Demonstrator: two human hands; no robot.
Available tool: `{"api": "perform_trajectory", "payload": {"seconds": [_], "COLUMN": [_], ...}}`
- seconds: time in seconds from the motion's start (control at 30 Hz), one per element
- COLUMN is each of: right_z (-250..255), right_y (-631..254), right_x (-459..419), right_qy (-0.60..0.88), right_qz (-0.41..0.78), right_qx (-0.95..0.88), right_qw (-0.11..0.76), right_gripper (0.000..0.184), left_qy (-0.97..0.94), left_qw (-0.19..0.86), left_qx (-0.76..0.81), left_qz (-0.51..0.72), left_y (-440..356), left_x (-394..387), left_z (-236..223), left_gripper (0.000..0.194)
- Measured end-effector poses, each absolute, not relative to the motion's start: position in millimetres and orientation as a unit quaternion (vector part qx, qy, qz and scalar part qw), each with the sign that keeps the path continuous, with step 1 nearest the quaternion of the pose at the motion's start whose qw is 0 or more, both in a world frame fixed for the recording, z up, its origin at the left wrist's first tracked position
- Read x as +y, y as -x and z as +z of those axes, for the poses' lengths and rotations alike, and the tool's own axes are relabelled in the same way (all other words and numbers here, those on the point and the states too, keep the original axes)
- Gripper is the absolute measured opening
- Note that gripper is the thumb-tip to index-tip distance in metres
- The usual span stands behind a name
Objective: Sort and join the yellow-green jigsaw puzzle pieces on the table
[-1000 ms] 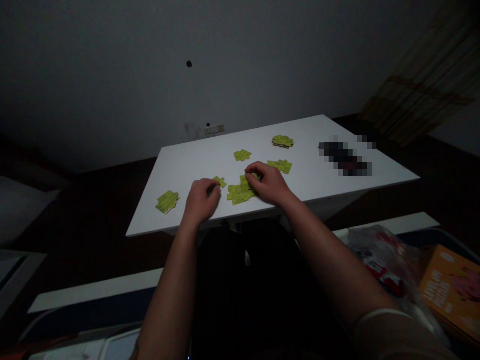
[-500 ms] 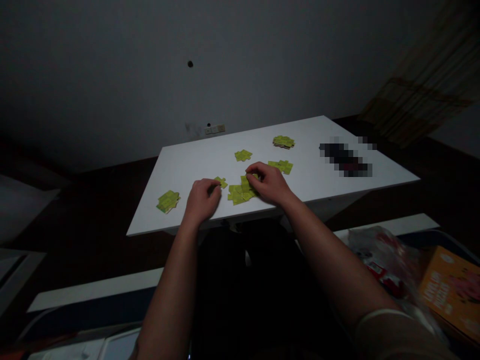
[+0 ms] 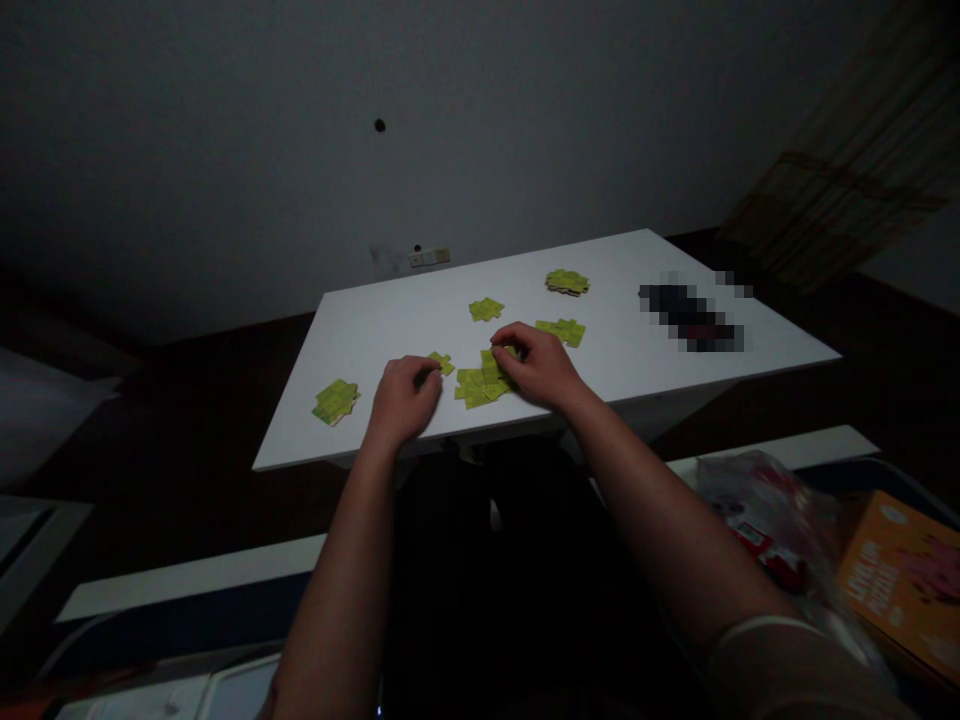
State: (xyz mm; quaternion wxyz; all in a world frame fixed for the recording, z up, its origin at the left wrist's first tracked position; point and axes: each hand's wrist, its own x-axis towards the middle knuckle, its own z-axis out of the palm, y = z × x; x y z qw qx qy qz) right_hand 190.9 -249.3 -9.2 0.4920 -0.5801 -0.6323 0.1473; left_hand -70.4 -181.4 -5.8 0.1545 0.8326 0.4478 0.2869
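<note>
Table [image 3: 390,310], white and long. At its near side, a bare right hand [image 3: 538,366] curls over overlapping green puzzle pieces [image 3: 472,388]; the left hand [image 3: 403,400] curls beside a lone green piece [image 3: 445,365]. I cannot tell whether either is clamped on anything.

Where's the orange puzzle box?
The box is at the lower right of the head view, just right of the plastic bag, off the white table.

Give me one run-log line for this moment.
Left hand: at small puzzle piece | right hand: at overlapping pieces | grip: unclear | white table: left stack, far stack
</note>
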Motion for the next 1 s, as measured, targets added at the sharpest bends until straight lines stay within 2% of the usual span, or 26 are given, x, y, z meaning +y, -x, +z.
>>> {"api": "perform_trajectory", "payload": {"seconds": [0.83,0.93,1.0], "right_z": [-6.3,-6.9,-8.2], "right_y": [-190.4,-190.4,-190.6], "right_x": [-251.5,-251.1,-250.6], "right_qy": [0.587,0.584,0.579], "right_qz": [0.153,0.154,0.151], "right_qx": [-0.628,-0.628,-0.629], "right_qw": [0.488,0.491,0.496], "right_gripper": [0.016,0.017,0.017], "left_qy": [-0.836,-0.848,-0.862], "left_qw": [0.158,0.155,0.146], "left_qx": [0.445,0.430,0.413], "left_qz": [0.280,0.269,0.257], "left_y": [70.3,69.5,68.8], "left_x": [-182.1,-183.0,-183.1], "left_z": [-4.0,-3.6,-4.1], "left_gripper": [0.020,0.024,0.034]}}
